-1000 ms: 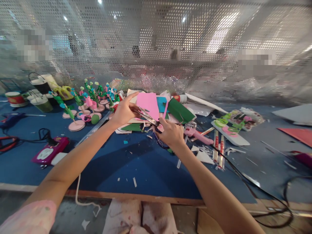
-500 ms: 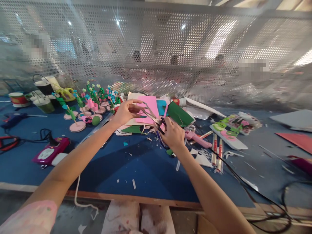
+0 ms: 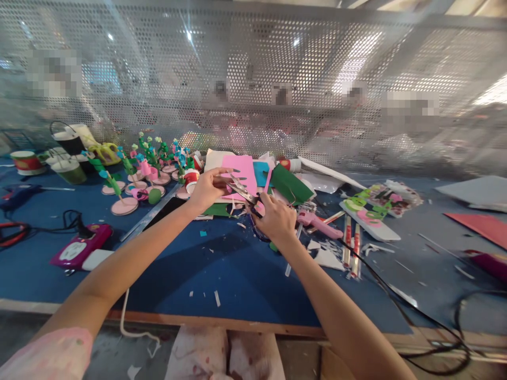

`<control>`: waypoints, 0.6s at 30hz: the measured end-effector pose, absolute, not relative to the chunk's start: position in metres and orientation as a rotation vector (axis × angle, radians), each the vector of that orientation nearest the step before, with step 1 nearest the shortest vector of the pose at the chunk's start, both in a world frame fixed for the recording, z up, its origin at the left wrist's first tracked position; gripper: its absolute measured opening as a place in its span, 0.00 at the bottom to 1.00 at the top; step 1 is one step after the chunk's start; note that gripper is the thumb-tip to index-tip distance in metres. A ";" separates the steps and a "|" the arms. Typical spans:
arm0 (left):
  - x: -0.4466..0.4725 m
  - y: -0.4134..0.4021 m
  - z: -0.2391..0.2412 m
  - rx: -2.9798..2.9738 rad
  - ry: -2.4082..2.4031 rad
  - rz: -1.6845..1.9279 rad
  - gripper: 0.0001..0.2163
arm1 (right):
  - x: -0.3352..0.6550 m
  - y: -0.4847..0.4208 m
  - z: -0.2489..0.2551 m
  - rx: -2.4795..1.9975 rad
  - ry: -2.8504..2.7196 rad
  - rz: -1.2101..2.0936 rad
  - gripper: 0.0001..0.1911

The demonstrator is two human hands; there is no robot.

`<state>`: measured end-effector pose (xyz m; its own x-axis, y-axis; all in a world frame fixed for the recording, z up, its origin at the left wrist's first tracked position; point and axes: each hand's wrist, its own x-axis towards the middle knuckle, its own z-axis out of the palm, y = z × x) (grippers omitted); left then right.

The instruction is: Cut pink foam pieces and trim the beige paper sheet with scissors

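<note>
My right hand [image 3: 277, 216] is closed around the dark handles of a pair of scissors [image 3: 244, 191], whose metal blades point up and to the left. Close to the blade tips is my left hand [image 3: 208, 192], its fingers bent toward the thumb in a pinch. Whatever lies between those fingertips is too small to make out. Behind both hands are sheets of pink paper [image 3: 241, 166], with a blue sheet [image 3: 261, 173] and a dark green sheet [image 3: 292, 184] to the right. A pink glue gun [image 3: 322, 226] lies just right of my right hand.
Paper flowers on round pink bases [image 3: 124, 206] stand at the left, near a purple power strip [image 3: 81, 247]. Paper scraps [image 3: 330, 259] and a black cable [image 3: 376, 269] lie on the right. A perforated metal screen [image 3: 253, 63] rises behind the blue table [image 3: 222, 295].
The scissor blades have come closer together. My left hand has shifted slightly, and a red and white cup now shows beside it. My right hand keeps hold of the scissors.
</note>
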<state>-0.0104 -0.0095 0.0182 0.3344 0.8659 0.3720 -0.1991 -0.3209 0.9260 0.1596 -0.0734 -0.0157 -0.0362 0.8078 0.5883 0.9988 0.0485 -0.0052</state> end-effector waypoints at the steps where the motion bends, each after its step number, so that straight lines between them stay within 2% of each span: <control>1: -0.011 -0.010 0.018 1.496 0.610 1.195 0.22 | 0.160 -0.073 -0.016 -1.814 -1.888 -0.588 0.24; 6: -0.012 -0.012 0.022 1.452 0.528 1.040 0.24 | 0.162 -0.071 -0.019 -1.854 -1.819 -0.612 0.24; 9: -0.012 -0.010 0.021 1.457 0.537 1.070 0.20 | 0.162 -0.070 -0.020 -1.891 -1.787 -0.583 0.23; 14: -0.014 -0.002 0.018 1.528 0.462 1.146 0.22 | 0.166 -0.067 -0.021 -1.943 -1.704 -0.457 0.21; 18: -0.018 0.001 0.020 1.590 0.411 1.220 0.17 | 0.172 -0.063 -0.024 -1.902 -1.670 -0.368 0.20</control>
<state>-0.0179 0.0010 0.0200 0.4227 0.7577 0.4972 -0.3031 -0.3988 0.8655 0.1720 -0.0635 -0.0236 0.1798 0.8116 0.5559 0.9700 -0.0524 -0.2373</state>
